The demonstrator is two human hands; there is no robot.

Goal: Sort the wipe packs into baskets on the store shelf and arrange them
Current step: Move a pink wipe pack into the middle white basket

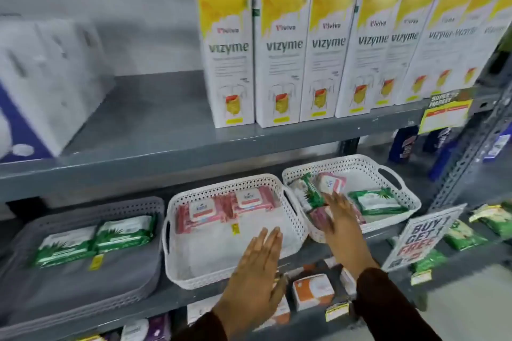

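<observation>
Three baskets sit on the middle shelf. The grey basket [83, 293] at left holds two green wipe packs [94, 238]. The middle white basket [221, 277] holds two pink wipe packs [224, 206] at its back. The right white basket [399, 194] holds mixed packs: a pink pack [331, 183] propped up, green packs [376, 202] and another pink pack [318, 217] at its front. My left hand [255, 271] hovers flat and open over the middle basket's front rim. My right hand [340, 219] reaches into the right basket, fingers spread over the packs, holding nothing that I can see.
Tall white-and-yellow boxes [282, 58] line the upper shelf, with a blurred white package [41, 86] at its left. A "buy 1 get 1 free" sign [418, 235] stands right of the baskets, beside more green packs [462, 234]. Orange-and-white packs [313, 289] lie on the shelf below.
</observation>
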